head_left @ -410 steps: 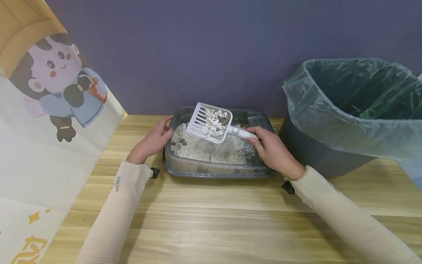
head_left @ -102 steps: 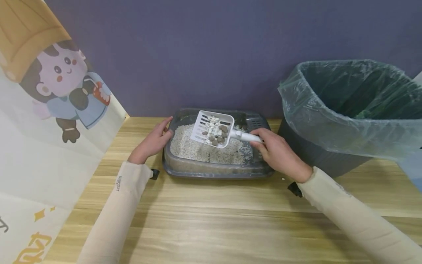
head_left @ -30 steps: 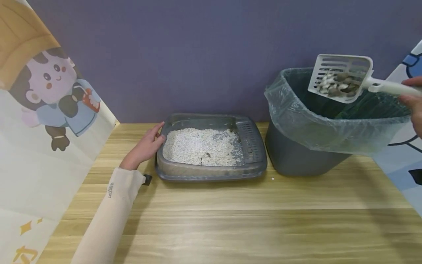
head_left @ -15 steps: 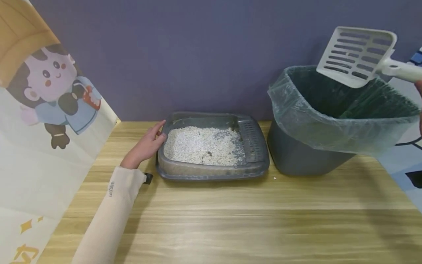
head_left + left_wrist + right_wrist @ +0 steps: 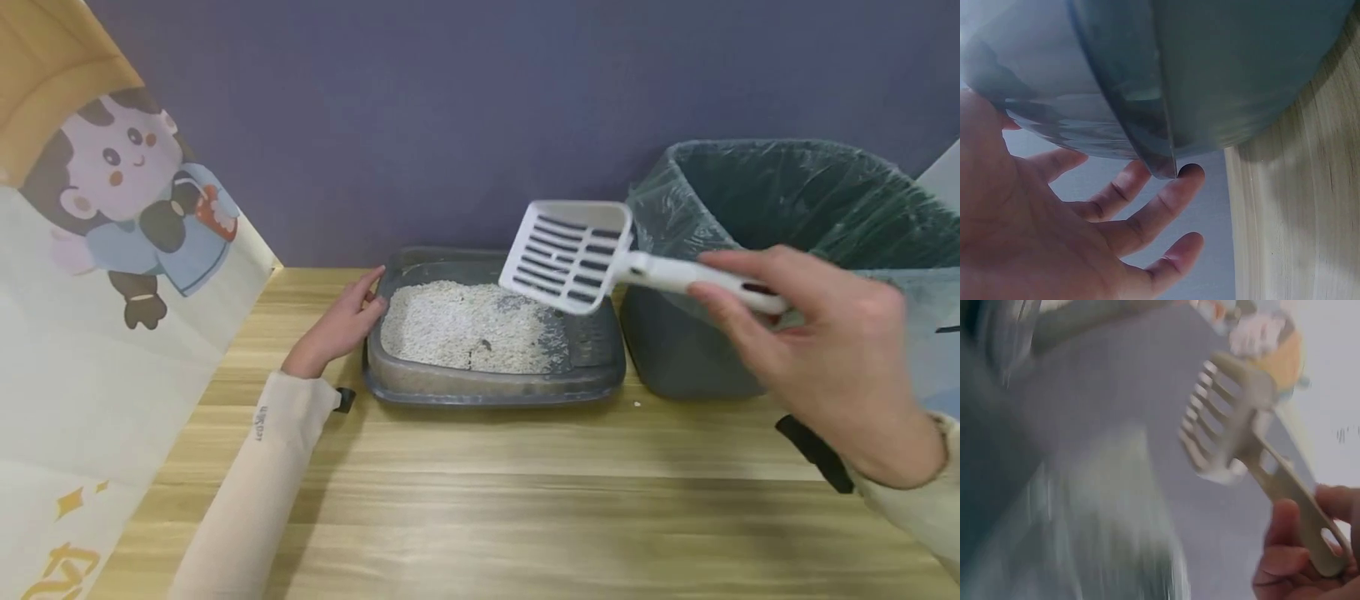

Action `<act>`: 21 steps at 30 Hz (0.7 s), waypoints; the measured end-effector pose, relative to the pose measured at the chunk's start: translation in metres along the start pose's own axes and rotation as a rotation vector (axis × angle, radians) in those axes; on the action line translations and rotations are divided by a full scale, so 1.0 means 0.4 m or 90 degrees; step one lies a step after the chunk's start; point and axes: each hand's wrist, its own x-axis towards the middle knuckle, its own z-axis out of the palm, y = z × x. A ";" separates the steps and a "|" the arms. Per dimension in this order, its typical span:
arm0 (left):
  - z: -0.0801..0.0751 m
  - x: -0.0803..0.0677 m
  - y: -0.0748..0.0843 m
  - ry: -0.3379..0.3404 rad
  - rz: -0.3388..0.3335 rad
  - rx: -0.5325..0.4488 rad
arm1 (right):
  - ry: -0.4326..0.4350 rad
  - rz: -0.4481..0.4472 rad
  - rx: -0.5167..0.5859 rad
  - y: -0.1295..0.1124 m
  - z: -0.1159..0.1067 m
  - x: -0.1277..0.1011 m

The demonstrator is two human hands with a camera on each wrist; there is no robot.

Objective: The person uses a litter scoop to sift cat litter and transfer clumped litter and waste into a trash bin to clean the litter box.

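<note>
My right hand [image 5: 832, 358] grips the handle of a white slotted litter scoop [image 5: 566, 254], held in the air above the right part of a grey litter box [image 5: 495, 390]. No clumps lie on the scoop's blade. Pale litter [image 5: 465, 325] covers much of the box floor, with one small dark clump [image 5: 486, 344] near the front. At the box's left edge rests my left hand [image 5: 341, 325]; the left wrist view shows its fingers [image 5: 1175, 194] loosely bent against the outside of the rim. Motion blurs the right wrist view, where fingers wrap the scoop handle [image 5: 1300, 512].
A dark grey bin [image 5: 675, 358] lined with a translucent green bag [image 5: 667, 208] stands right of the box. One white crumb [image 5: 637, 404] lies on the wooden tabletop [image 5: 480, 500]. A purple-grey panel [image 5: 420, 125] rises behind, a printed wall [image 5: 150, 375] at left.
The clumps in the scoop a second ago, over the bin, are gone from it. My right hand has swung the scoop left, back above the litter box. The left hand stays at the rim.
</note>
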 end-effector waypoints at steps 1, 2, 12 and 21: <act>0.000 0.000 0.000 0.001 0.000 0.000 | -0.032 -0.018 0.008 -0.021 0.015 -0.001; 0.001 0.001 0.001 0.001 0.000 -0.001 | -0.060 -0.033 0.026 -0.036 0.031 -0.002; 0.001 0.004 -0.003 0.003 -0.001 0.000 | -0.262 0.041 0.074 -0.041 0.167 -0.015; 0.003 0.007 -0.004 0.007 0.002 0.000 | -0.392 0.088 0.092 -0.027 0.250 0.006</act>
